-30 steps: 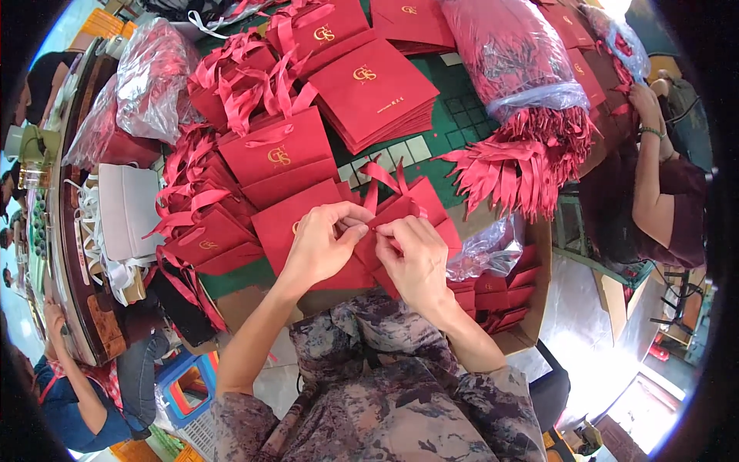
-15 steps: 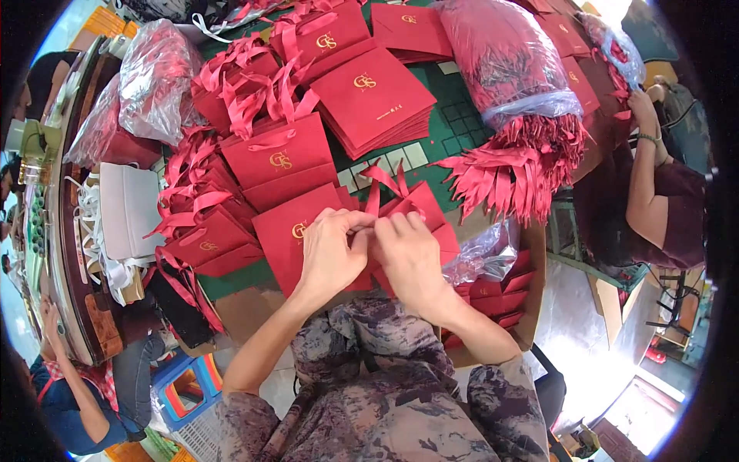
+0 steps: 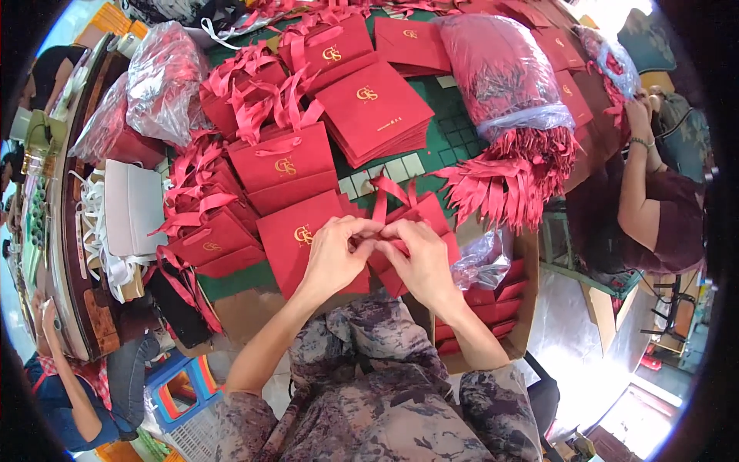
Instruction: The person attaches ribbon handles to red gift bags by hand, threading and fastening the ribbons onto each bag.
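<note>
A red paper gift bag (image 3: 433, 209) with a looped red ribbon handle (image 3: 392, 189) lies in front of me. My right hand (image 3: 419, 260) is curled over its near part, fingers closed on it. From the left, my left hand (image 3: 336, 258) meets it with thumb and forefinger pinched together; what that pinch holds is hidden. The fingertips of both hands nearly touch. Under and beside my left hand is a flat red bag (image 3: 281, 235) with a gold emblem.
Finished-looking red bags (image 3: 281, 165) with ribbons crowd the left. A flat bag stack (image 3: 375, 108) lies behind. Plastic-wrapped ribboned bags (image 3: 504, 73) are at far right. A cardboard box (image 3: 527, 300) of red bags stands by my right arm. A co-worker's arm (image 3: 639, 192) is farther right.
My right hand has turned and its fingers have drawn in toward my left fingertips, uncovering more of the bag. My left hand stays nearly in place. The view has shifted slightly.
</note>
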A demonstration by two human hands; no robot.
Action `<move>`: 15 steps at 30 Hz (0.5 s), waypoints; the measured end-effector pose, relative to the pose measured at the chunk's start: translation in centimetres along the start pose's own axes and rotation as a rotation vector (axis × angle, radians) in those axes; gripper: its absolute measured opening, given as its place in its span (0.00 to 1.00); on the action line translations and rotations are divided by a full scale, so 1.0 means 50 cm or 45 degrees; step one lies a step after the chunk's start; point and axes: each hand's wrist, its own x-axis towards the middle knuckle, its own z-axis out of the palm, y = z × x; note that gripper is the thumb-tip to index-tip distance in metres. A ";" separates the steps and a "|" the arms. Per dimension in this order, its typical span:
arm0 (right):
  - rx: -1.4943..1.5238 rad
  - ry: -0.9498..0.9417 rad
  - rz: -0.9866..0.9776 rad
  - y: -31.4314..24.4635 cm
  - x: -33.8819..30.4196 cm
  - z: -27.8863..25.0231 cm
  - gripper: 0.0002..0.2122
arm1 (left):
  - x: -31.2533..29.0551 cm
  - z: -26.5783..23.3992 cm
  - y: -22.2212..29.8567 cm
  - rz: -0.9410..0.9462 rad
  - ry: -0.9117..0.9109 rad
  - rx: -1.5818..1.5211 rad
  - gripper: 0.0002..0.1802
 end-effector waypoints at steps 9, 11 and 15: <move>-0.145 -0.175 -0.120 0.027 0.064 -0.088 0.04 | -0.021 0.050 0.020 0.255 0.214 0.109 0.12; -0.193 -0.445 -0.334 0.058 0.079 -0.088 0.05 | -0.026 0.054 0.027 0.322 0.269 0.201 0.11; -0.006 -0.952 -0.139 0.085 0.121 -0.109 0.08 | -0.029 0.063 0.021 0.534 0.336 0.253 0.12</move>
